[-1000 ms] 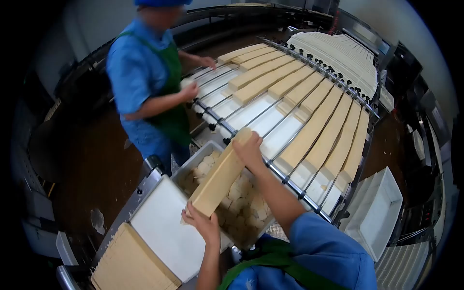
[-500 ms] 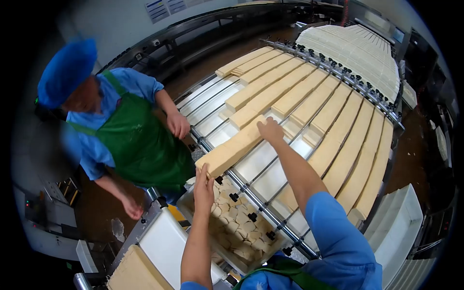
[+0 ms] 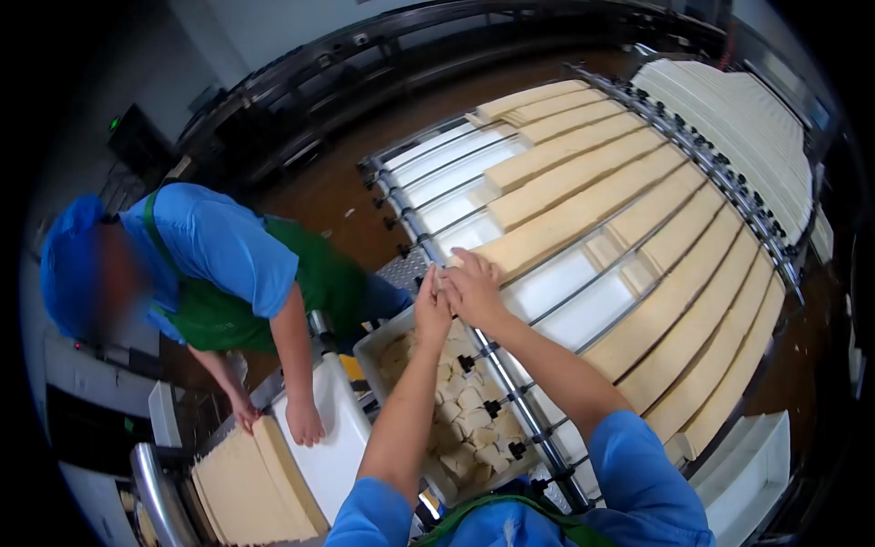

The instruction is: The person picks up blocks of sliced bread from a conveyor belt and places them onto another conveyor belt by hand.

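Long pale-yellow strips of layered sheets, dough-like in look, lie in lanes on a white table point(image 3: 561, 290). At the near end of one strip point(image 3: 565, 223), my right hand point(image 3: 474, 287) curls its fingers over the strip's end. My left hand point(image 3: 433, 310) is right beside it, fingers pressed together; whatever is between them is too small to make out. Below my forearms stands a bin point(image 3: 372, 360) with many pale scraps point(image 3: 469, 415) in it.
To the left, a co-worker in blue with a green apron point(image 3: 310, 260) leans over a white belt point(image 3: 333, 428), both hands by a strip point(image 3: 287, 479). A steel rail point(image 3: 510, 387) with black knobs edges the table. White trays point(image 3: 756, 474) stand at right.
The strip I held across the rail has left my hands. My hands have come together at another strip's end. The co-worker has bent over the belt, where a strip now lies.
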Available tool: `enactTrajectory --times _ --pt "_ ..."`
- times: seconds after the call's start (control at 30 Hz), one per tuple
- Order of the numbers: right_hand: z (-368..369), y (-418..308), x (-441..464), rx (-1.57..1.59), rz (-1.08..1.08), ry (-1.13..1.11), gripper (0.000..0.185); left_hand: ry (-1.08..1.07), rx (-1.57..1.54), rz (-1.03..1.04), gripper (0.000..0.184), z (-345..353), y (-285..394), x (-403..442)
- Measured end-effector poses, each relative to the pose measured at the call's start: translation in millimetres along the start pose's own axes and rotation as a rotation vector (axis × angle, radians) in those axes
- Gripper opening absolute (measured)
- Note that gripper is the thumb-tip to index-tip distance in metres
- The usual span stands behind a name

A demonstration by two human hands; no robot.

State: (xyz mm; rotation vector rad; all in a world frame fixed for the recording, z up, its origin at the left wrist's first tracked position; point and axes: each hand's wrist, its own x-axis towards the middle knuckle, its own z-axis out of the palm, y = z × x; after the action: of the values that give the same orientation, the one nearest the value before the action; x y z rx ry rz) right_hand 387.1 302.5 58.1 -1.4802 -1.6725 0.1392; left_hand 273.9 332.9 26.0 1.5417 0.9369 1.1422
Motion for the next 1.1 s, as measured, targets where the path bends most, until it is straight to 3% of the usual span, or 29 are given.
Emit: enactTrajectory --times 0.07,0.1,0.17,0.23,0.3,0.33,0.37,0.4,0.43,0.5,0.57,0.6,0.63,0.7,0.77,0.83,0.9,0.93,1.0,1.1 --pt "9 -6 5 -0.412 0.116 -0.085 0.022 0.253 0.048 -0.011 0.052 -11 2 -17" --pt "15 -1 4 -0.412 0.138 -0.047 0.021 0.326 0.140 0.035 0.051 -18 -9 -28" --pt "21 6 0 -0.448 0.144 -0.015 0.022 0.385 -0.024 -0.117 0.049 -24 9 -64" --pt "21 1 -2 -0.520 0.122 -0.007 0.026 0.290 0.124 -0.333 0.048 -38 33 -100" --pt "23 1 -5 -0.566 0.118 0.027 0.031 0.265 0.236 -0.066 0.057 -43 19 -134" --pt "32 16 -5 -0.574 0.109 0.045 0.033 0.208 0.403 -0.062 0.066 -49 13 -152" --pt "61 64 -6 -0.700 0.109 0.230 0.037 0.165 0.430 -0.160 0.071 -53 32 -171" --pt "28 14 -1 -0.696 0.174 0.146 0.036 0.143 0.465 -0.296 0.074 -57 44 -191" --pt "28 16 -2 -0.738 0.189 0.085 0.036 0.131 0.387 -0.324 0.074 -64 52 -211" --pt "34 15 -1 -0.822 0.270 -0.039 0.030 0.133 0.439 -0.269 0.070 -79 62 -252" --pt "43 10 -1 -0.693 0.331 -0.014 0.024 0.201 0.303 -0.218 0.064 -101 68 -292" --pt "46 8 -9 -0.637 0.174 0.057 0.023 0.278 0.330 -0.197 0.057 -114 79 -310" --pt "39 -23 -14 -0.544 0.147 0.063 0.024 0.359 0.359 -0.155 0.047 -129 77 -329" --pt "39 -66 -32 -0.399 -0.056 0.187 0.024 0.531 0.496 -0.113 0.039 -165 75 -366" --pt "44 -119 -53 -0.224 -0.189 0.162 0.024 0.752 0.731 -0.138 0.036 -212 75 -394" --pt "49 -184 -77 -0.001 -0.369 0.104 0.022 0.976 0.879 -0.290 0.043 -263 61 -422" --pt "66 -238 -101 0.050 -0.506 -0.023 0.023 1.165 1.051 -0.603 0.060 -311 37 -453" --pt "81 -261 -112 0.140 -0.504 -0.108 0.022 1.172 1.043 -0.606 0.060 -330 28 -465" --pt "107 -306 -127 0.215 -0.546 -0.255 0.021 1.214 0.948 -0.924 0.076 -360 17 -483" --pt "170 -349 -151 0.229 -0.580 -0.460 0.024 1.054 0.721 -0.930 0.082 -386 16 -486"
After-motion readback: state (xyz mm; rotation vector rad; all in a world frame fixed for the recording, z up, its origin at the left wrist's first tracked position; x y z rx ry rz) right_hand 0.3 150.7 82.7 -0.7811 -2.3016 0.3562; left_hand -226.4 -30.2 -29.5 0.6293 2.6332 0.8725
